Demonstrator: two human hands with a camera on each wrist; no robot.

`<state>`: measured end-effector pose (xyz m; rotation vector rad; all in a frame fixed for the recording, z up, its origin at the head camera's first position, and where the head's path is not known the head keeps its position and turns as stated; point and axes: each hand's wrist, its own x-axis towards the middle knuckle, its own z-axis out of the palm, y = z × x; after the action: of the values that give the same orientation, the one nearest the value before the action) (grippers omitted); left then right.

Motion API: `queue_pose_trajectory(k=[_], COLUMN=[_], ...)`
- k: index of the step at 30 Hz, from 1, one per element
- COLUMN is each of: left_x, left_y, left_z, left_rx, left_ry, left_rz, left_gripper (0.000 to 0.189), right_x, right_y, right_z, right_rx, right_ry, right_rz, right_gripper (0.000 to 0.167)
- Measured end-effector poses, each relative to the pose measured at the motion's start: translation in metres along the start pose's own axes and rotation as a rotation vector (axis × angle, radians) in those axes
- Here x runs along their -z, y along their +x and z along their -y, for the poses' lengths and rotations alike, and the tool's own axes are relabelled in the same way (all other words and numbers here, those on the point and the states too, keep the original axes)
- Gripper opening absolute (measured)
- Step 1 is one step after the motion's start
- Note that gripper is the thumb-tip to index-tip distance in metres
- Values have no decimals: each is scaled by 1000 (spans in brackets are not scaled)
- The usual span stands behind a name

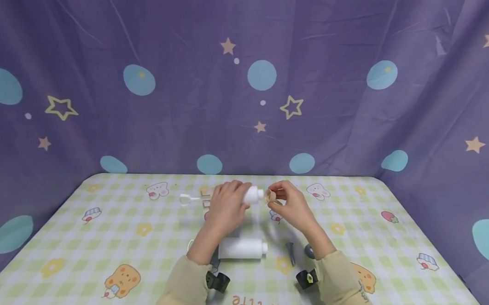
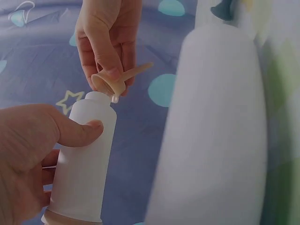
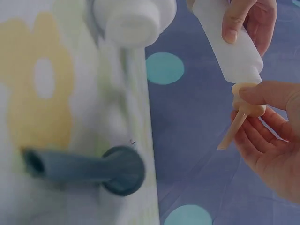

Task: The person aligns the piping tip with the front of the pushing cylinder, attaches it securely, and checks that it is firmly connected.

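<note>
My left hand [image 1: 227,203] grips a white plastic bottle [image 2: 83,173] round its body, thumb across the front. The bottle lies sideways in the head view, its open neck [image 1: 260,194] toward the right. At that neck my right hand [image 1: 290,207] pinches a beige spout cap [image 2: 110,84] between thumb and fingers. The cap's hollow side faces the bottle mouth, and its thin spout [image 3: 232,131] points away. In the left wrist view the rim of the cap is right at the neck. A beige band [image 2: 70,218] shows at the bottle's lower end.
Nearer me, a second white bottle [image 1: 241,248] lies on the checked tablecloth [image 1: 150,254]. To its right are a dark blue-grey spout piece [image 1: 290,253] and a dark round piece [image 1: 309,251] partly behind my right wrist. A white loop [image 1: 185,199] sticks out left of my left hand.
</note>
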<state>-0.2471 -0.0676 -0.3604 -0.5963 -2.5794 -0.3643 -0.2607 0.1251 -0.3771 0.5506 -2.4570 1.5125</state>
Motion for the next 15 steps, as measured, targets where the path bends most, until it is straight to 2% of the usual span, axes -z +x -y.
queue_pose_trajectory(k=[5,15], left_x=[5,12], left_y=[-2,-3], left_z=[-3,-7], left_rx=[-9,-16], left_ry=[4,15], left_rz=[-34,-38], left_gripper=[48,47], right_x=[-1,-2], right_y=[-2,-2], right_z=[8,14], right_rx=[4,58], right_ry=[-42,-71], right_rz=[-17,-31], right_gripper=[33,33])
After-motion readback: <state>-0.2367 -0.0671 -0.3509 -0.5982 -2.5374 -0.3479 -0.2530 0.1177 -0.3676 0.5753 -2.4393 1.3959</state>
